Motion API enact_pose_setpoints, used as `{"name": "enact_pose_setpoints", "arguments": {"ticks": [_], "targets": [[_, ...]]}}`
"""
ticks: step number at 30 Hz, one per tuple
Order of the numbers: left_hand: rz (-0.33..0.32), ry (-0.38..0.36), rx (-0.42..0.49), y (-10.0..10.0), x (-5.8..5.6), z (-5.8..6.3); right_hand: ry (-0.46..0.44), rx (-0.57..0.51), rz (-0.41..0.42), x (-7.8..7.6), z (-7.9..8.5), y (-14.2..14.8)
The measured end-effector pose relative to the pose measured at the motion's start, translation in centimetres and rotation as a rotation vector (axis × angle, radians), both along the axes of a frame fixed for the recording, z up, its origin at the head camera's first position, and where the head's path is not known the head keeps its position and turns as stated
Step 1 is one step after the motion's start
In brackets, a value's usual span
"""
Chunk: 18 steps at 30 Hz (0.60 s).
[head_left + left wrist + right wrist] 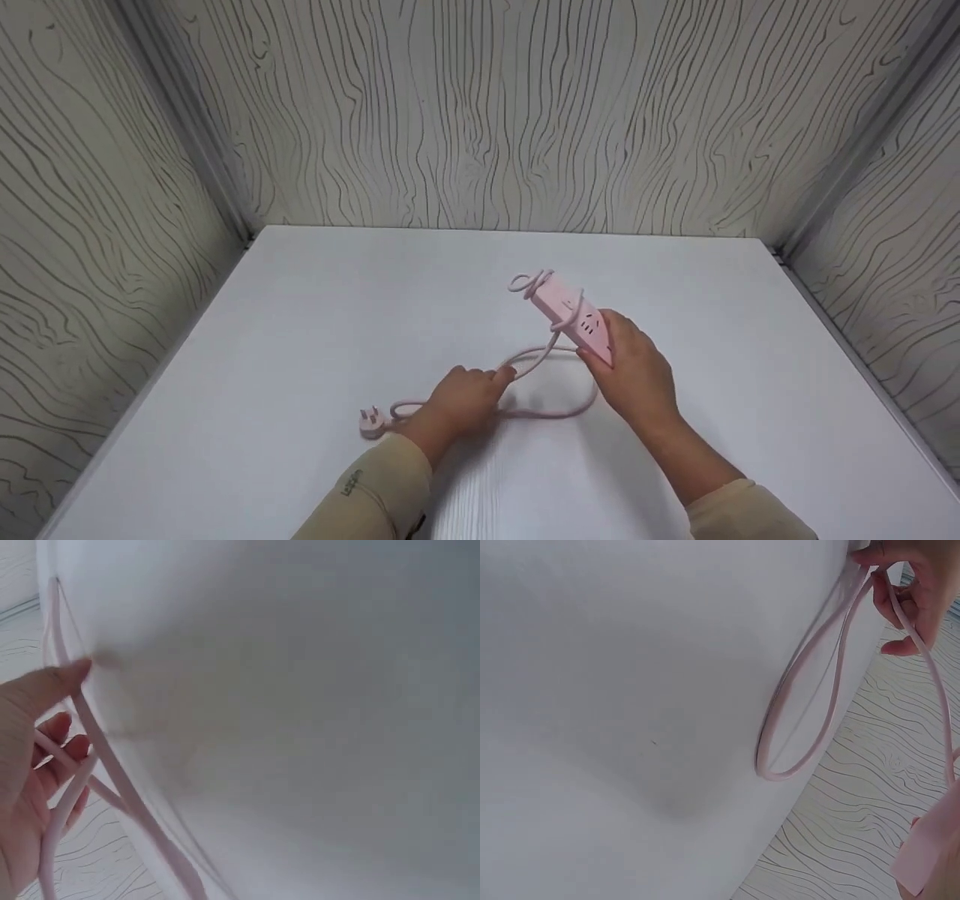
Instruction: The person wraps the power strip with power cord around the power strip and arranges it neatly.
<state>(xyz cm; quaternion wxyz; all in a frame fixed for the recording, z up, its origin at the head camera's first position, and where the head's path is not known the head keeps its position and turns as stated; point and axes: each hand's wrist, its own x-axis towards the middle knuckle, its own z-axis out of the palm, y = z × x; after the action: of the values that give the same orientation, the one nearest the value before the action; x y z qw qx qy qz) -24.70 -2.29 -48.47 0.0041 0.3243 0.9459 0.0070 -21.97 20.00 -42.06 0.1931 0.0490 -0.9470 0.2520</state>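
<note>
Head view shows my right hand (637,371) with its fingers curled round the near end of a pink power strip (559,300), a bit right of the middle of the white bench (300,315). The strip's far end points left. Pale pink cord (551,415) winds round it. My left hand's (465,397) fingers pinch the cord, and a big loop bends between my hands. The plug (371,422) is left of my left hand.
</note>
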Motion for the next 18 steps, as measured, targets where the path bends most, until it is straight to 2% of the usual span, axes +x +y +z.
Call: {"name": "enact_pose_setpoints", "arguments": {"ticks": [6,8,10,12,14,18], "targets": [[-0.155,0.206,-0.156,-0.9,-2.6,0.4,0.005,0.012,0.005,0.2,0.1,0.4],[-0.190,0.240,-0.183,-1.4,-3.6,0.8,-0.002,0.005,0.003,0.3,0.1,0.5],[-0.202,0.243,-0.186,-1.8,-4.5,1.3,-0.007,-0.003,0.001,0.4,0.1,0.6],[-0.187,0.240,-0.191,-2.2,-5.4,2.1,-0.007,-0.010,-0.003,0.5,0.1,0.7],[-0.146,0.238,-0.189,-2.5,-6.1,3.1,-0.009,-0.015,-0.006,0.5,0.2,0.7],[0.026,0.240,-0.156,-2.7,-7.2,5.1,-0.006,-0.004,-0.002,0.7,0.2,0.6]]}}
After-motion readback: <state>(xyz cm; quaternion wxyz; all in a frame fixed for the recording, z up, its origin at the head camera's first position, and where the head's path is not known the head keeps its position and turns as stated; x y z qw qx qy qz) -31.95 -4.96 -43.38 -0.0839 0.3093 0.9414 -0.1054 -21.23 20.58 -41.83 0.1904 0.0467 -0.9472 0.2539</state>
